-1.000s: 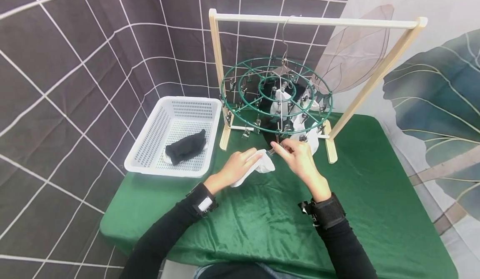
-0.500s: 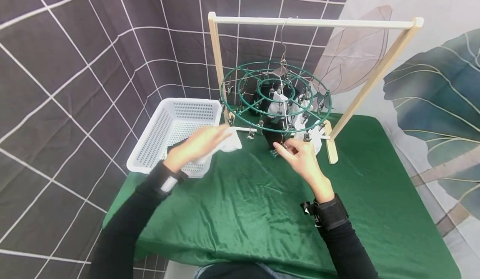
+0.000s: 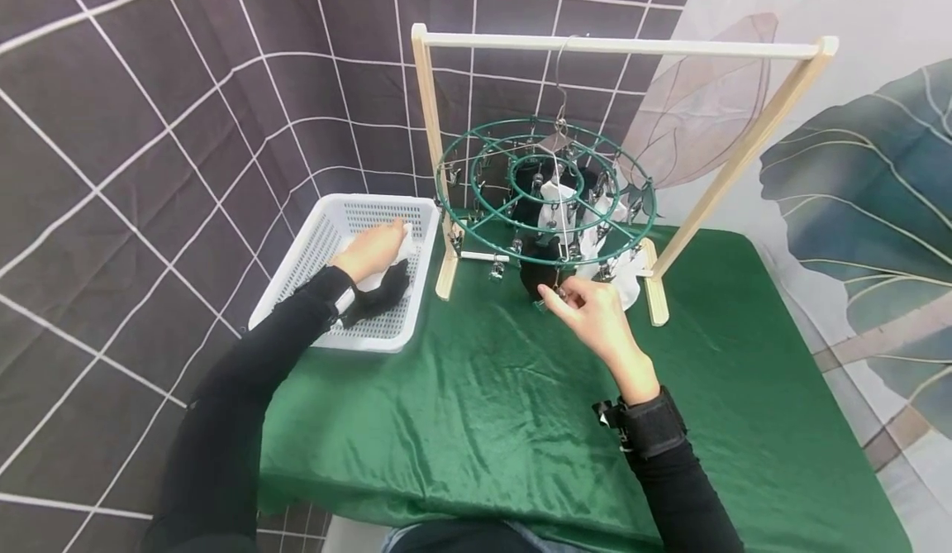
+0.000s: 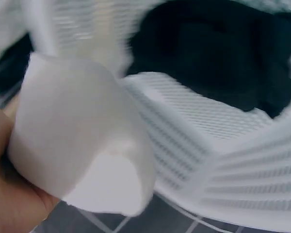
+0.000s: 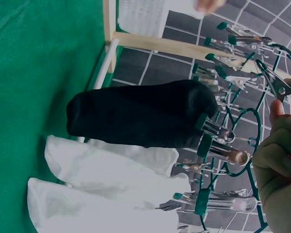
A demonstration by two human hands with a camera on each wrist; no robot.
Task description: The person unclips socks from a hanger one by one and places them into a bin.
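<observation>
Your left hand (image 3: 369,251) is over the white basket (image 3: 372,344) at the left of the head frame, with its fingers curled on a white sock (image 4: 82,131). In the left wrist view that sock fills the left half, bunched and standing out from your hand in the lower left corner (some of your fingers are hidden behind it, so you cannot tell how each one lies). A dark sock (image 3: 383,293) lies inside the basket, just beside your left hand in the head frame and at the top of the left wrist view.

Your right hand (image 3: 595,309) is right of centre in the head frame, below the front edge of the green round hanger (image 3: 546,263). Its thumb and fingers pinch a metal clip (image 5: 280,90), seen at the right edge of the right wrist view. Near it in that view, a black sock (image 5: 140,114) hangs by green-tipped clips (image 5: 223,154), with white socks (image 5: 111,162) beside it towards the bottom.

The hanger hooks onto the bar of a wooden rack (image 3: 491,40) across the upper middle of the head frame. Rack and basket stand on the green-covered surface (image 3: 446,412).
</observation>
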